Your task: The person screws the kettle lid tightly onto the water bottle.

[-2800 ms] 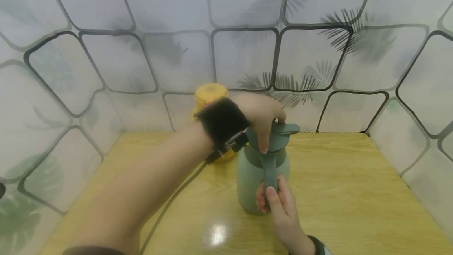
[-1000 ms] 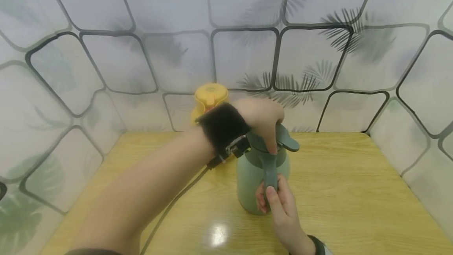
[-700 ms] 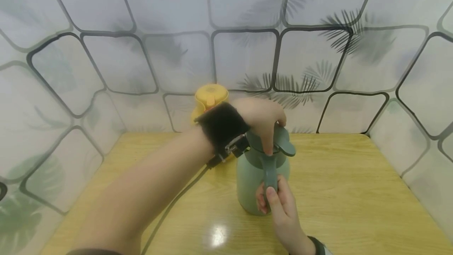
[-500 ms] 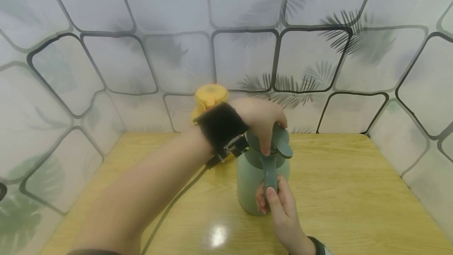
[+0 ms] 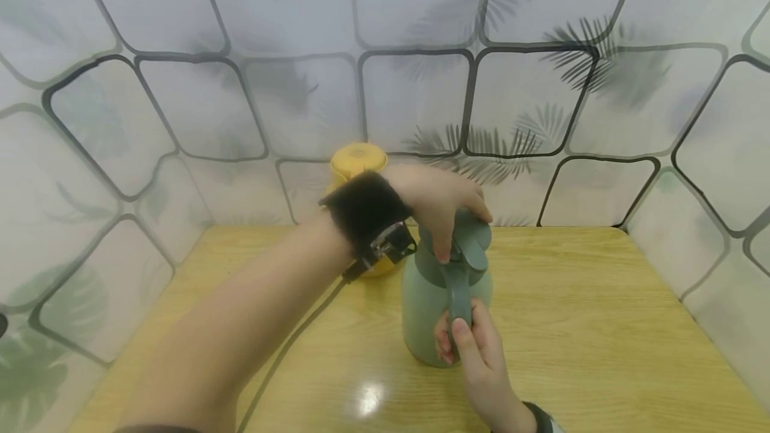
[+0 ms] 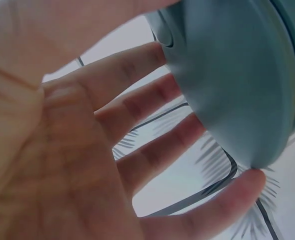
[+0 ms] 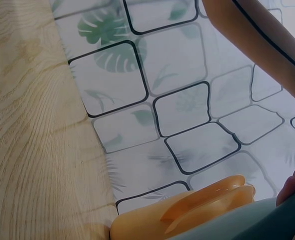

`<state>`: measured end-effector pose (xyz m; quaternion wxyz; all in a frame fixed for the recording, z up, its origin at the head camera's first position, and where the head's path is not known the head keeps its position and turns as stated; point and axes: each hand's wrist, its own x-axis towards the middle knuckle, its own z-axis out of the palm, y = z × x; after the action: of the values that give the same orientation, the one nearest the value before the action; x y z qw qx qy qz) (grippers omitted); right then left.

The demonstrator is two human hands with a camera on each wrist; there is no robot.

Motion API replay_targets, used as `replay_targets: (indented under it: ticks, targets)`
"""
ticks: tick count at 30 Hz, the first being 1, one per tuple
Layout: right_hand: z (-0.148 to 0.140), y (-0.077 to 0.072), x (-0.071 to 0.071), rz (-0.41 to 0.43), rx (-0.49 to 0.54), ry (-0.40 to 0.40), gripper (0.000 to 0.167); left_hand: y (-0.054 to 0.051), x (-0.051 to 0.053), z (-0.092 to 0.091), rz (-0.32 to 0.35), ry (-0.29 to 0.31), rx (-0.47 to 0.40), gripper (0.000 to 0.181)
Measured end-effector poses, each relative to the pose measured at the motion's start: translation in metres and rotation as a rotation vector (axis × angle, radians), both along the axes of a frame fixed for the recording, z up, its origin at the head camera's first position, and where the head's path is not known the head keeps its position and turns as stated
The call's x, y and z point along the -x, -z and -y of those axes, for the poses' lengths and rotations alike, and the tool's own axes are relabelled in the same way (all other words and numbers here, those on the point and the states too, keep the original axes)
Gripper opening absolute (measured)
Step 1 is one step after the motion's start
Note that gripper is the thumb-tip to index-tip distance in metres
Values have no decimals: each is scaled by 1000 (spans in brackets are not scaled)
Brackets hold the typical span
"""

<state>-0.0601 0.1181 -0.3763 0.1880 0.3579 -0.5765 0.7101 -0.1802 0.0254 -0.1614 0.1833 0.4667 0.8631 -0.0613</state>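
A pale green vacuum jug (image 5: pixel 421 316) stands upright on the table in the head view. My left hand (image 5: pixel 434 202) reaches over its top and grips the darker green lid (image 5: pixel 476 232), thumb on the near side, fingers across the far side. In the left wrist view, spread fingertips of the left hand (image 6: pixel 87 145) touch the edge of the lid (image 6: pixel 227 75). The lid's flat tab points toward me, just right of the handle (image 5: pixel 460 293). My right hand (image 5: pixel 486 369) holds that handle low down, thumb on top; the right wrist view shows only a sliver of its fingers.
Behind the left wrist, partly hidden, stands a yellow lidded container (image 5: pixel 359 158), close to the jug's left. A cable (image 5: pixel 295 339) hangs from the black wrist strap (image 5: pixel 367 209) over the wooden table (image 5: pixel 577 326). Patterned walls (image 5: pixel 415 105) enclose the back and sides.
The lid's tab has swung from pointing right to pointing toward me, clockwise from above. My left hand has shifted slightly left on the lid. The right hand and jug have stayed put.
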Motion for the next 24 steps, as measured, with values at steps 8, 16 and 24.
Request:
replay_targets:
  ticks: [8,16,24]
  targets:
    - [0,1,2,-27,-4,-6,12,0,2,6,40,39,9,83]
    - [0,1,4,-57,-5,-13,11,-1,-2,11,22,22,2,86]
    - [0,3,4,-47,1,-16,11,-3,-3,12,84,-44,-43,75]
